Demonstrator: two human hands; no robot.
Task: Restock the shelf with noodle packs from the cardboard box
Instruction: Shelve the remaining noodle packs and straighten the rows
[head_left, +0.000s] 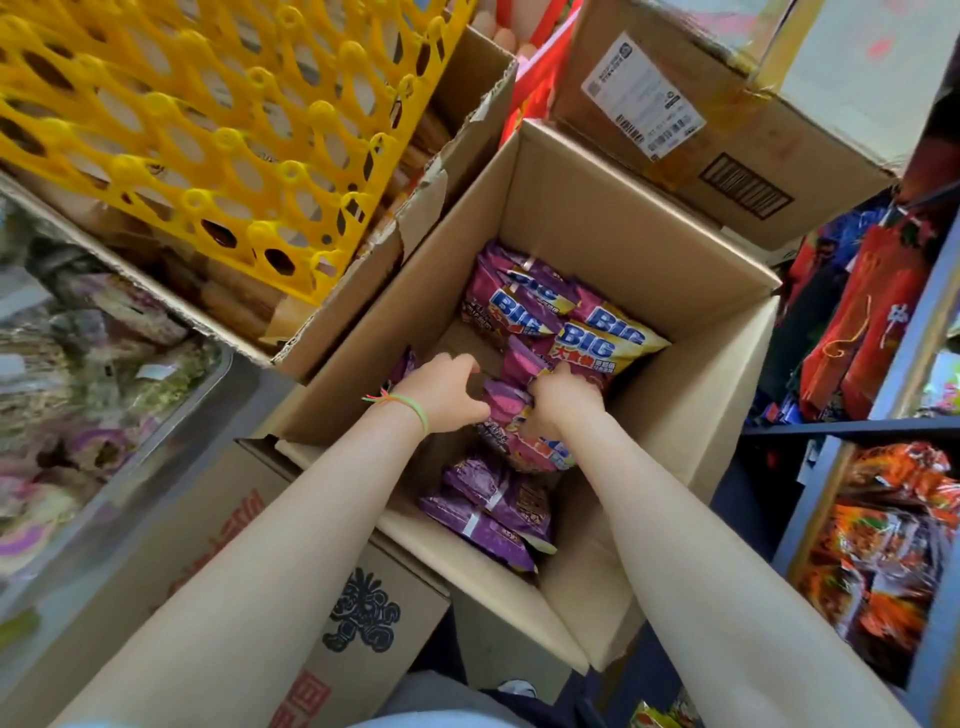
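Mid-restock, by the look of it. Shelf (935, 332) at the right, already carrying red and orange packets; no purple ones visible there. Cardboard box (649, 249) open on the floor just beside it, largely emptied, bare bottom showing between what remains. Purple noodle packs (566, 322) loose inside, a fair number yet to move. Both hands down in the box: left hand (441, 395) curled, grip touching one pack's edge; right hand (563, 397) clenched, grip holding the same pack (506, 405).
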